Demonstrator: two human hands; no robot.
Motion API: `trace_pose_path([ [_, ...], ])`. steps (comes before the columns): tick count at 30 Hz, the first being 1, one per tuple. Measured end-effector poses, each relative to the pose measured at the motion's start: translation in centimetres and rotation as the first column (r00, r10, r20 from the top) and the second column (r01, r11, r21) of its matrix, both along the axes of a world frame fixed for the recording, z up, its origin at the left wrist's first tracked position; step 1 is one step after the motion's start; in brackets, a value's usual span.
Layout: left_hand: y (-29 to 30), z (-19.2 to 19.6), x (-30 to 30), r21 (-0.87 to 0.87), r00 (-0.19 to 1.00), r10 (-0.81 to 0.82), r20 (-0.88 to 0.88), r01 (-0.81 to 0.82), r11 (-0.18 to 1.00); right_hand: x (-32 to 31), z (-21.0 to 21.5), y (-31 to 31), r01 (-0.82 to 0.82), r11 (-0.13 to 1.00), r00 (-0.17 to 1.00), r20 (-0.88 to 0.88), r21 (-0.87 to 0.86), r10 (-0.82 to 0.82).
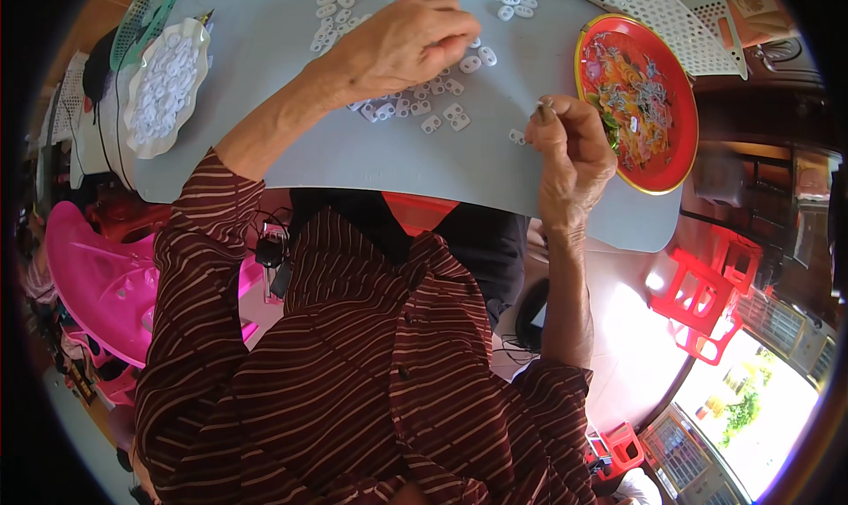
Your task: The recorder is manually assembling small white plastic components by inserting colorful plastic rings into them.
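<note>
Curling its fingers inward above a smooth pale-grey tabletop point(256, 28), the person's left hand point(420, 41) hangs over a scatter of small white oval plastic pieces with two holes each point(488, 56); its fingertips are hidden, so I cannot tell whether it pinches one. Those pieces lie on the grey surface in loose groups: a dense one past the knuckles at the far side, another to the left beyond the wrist, and one just below the hand, nearer the person. The right hand point(574, 151) is raised at the right side of the table, its thumb and forefinger close together at the tips; anything between them is too small to tell. A few white pieces lie just left of its fingers. Beside that hand, on its right, rests a round red tray with a gold rim and a colourful patterned base point(676, 134), holding small greyish-silver bits. Beyond it stands a white perforated plastic basket point(649, 15). At the table's left edge, a white scalloped dish point(202, 63) is heaped with white pieces, near a green mesh plastic basket point(146, 10)
</note>
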State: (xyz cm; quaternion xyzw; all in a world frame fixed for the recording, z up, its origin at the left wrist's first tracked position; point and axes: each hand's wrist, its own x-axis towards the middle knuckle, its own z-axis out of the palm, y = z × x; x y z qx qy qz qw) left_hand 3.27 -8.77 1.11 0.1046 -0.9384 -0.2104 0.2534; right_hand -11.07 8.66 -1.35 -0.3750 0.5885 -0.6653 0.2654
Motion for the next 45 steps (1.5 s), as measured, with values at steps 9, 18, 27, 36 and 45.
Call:
trace_pose_path([
  [9,-0.7,-1.8,-2.7,-0.128,0.979,-0.031,0.201,0.057,0.99,0.2,0.4,-0.5,-0.037,0.995,0.999,-0.009,0.094,0.038],
  [18,0.5,-1.5,-2.6,0.094,0.998,-0.01,0.058,0.004,0.996,0.1,0.4,-0.5,-0.058,0.995,0.998,0.017,0.078,0.057],
  [27,3.6,-0.6,-2.3,0.951,0.995,0.042,-0.091,0.074,0.3,-0.4,0.3,-0.6,-0.097,0.995,0.992,0.083,0.035,0.094],
  [36,4.2,0.1,-2.6,0.875,1.0,0.003,-0.011,0.008,0.483,-0.4,0.3,-0.7,-0.072,0.997,0.994,0.087,0.027,0.069],
  [45,3.7,0.4,-2.8,0.759,1.0,0.001,0.004,-0.004,0.651,-0.4,0.1,-0.7,-0.079,0.997,0.993,0.089,-0.016,0.08],
])
